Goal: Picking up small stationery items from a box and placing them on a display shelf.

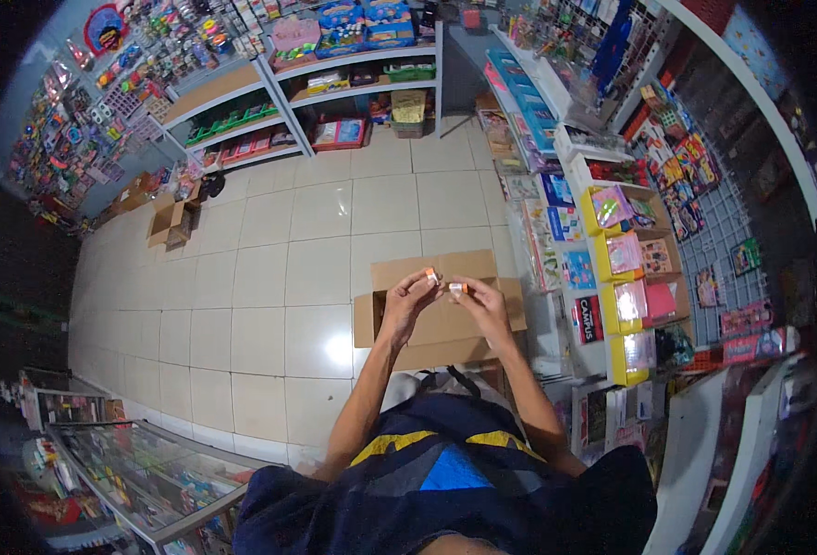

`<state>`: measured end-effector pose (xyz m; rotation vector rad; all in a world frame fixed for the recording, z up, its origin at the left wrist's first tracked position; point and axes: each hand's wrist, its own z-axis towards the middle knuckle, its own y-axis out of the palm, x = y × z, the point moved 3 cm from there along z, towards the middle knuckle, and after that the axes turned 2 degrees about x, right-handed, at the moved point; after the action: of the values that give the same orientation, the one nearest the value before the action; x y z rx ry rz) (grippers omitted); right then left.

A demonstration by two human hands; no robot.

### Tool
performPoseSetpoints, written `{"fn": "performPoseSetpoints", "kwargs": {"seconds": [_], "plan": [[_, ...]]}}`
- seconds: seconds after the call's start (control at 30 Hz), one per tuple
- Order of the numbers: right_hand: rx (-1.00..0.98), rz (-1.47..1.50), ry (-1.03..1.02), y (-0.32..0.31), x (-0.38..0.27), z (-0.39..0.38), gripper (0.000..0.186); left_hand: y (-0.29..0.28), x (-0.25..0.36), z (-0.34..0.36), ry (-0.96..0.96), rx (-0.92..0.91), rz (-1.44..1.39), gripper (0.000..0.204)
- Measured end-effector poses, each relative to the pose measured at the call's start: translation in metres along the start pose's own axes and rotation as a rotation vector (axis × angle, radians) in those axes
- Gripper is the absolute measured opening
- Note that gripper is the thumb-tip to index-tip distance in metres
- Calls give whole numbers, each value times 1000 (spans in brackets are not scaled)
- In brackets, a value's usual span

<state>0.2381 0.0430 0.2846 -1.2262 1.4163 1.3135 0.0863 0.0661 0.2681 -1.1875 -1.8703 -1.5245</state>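
head view: left hand (406, 301) pinches a small orange-and-white item (431, 275) at its fingertips, right hand (484, 303) pinches a second one (458, 288), the two just apart. both held above an open cardboard box (441, 324) on the tiled floor (270, 277), shelf of coloured packs (626, 277) to the right.

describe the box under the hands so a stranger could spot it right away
On the pale tiled floor, beside the right-hand display rack, lies a brown cardboard box. Its flaps are spread open, and both hands work right above it, unlike the smaller open box at the far left shelves.
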Motion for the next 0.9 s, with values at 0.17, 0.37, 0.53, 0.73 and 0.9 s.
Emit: {"fn": "performPoseSetpoints", "kwargs": {"seconds": [0.17, 0.37, 0.53, 0.73, 0.9], "plan": [[40, -79, -41, -7, -4, -13, 38, -1, -4, -5, -48, -68, 17, 32], [165, 83, -80, -3, 1, -33, 33, -1, -8, -15, -71, -112, 87, 28], [258, 36, -65, -10, 4, -55, 27, 6, -14, -24, -174, -194, 99, 25], [387, 65, -72, -17, 15, -83, 30, 19, -27, -31, -241, -308, 117, 21], [628, 74, -48, -25, 23, -108, 32, 30, -41, -36, -287, -380, 118, 19]]}}
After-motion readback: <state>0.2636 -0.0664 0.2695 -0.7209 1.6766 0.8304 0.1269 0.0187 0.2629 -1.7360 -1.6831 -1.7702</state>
